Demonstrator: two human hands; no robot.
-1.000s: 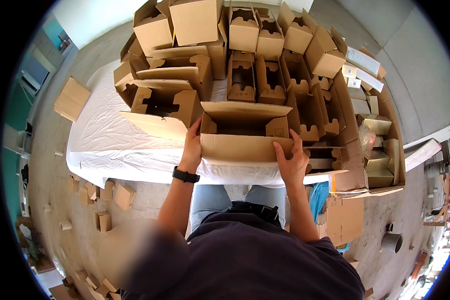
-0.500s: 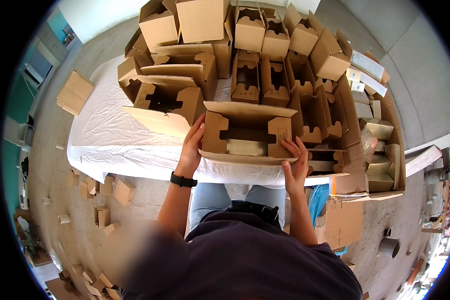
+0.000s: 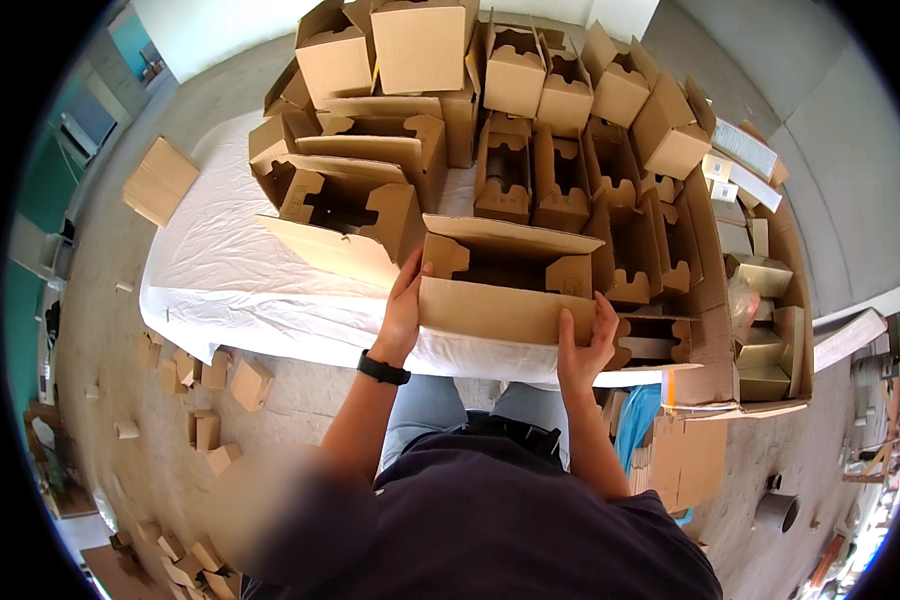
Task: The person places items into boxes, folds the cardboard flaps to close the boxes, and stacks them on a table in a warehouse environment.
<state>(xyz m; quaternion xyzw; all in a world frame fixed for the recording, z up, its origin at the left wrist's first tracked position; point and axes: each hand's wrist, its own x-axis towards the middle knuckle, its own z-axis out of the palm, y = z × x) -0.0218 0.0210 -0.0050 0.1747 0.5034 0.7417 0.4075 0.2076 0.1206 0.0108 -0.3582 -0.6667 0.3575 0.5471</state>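
An open brown cardboard box (image 3: 500, 312) with notched inner flaps sits at the front edge of the white-covered table, its long front panel facing me. My left hand (image 3: 401, 312), with a black band on the wrist, grips its left end. At the right front corner, my right hand (image 3: 587, 345) has its thumb on the front panel and its fingers on the end. The inside of this box is dark, and its bottom is hidden. Another open box (image 3: 355, 215) stands just left of it, close to my left hand.
Several open boxes (image 3: 565, 165) are packed behind and right, some stacked. A large carton (image 3: 798, 300) at the right holds smaller boxes. White cloth (image 3: 205, 250) covers the table. Small cartons (image 3: 251, 385) lie on the floor at left; flattened cardboard (image 3: 688, 455) stands at lower right.
The held box has tilted, so more of its front panel shows and the pale thing inside is hidden. My right hand has shifted from the inner flap to the front corner.
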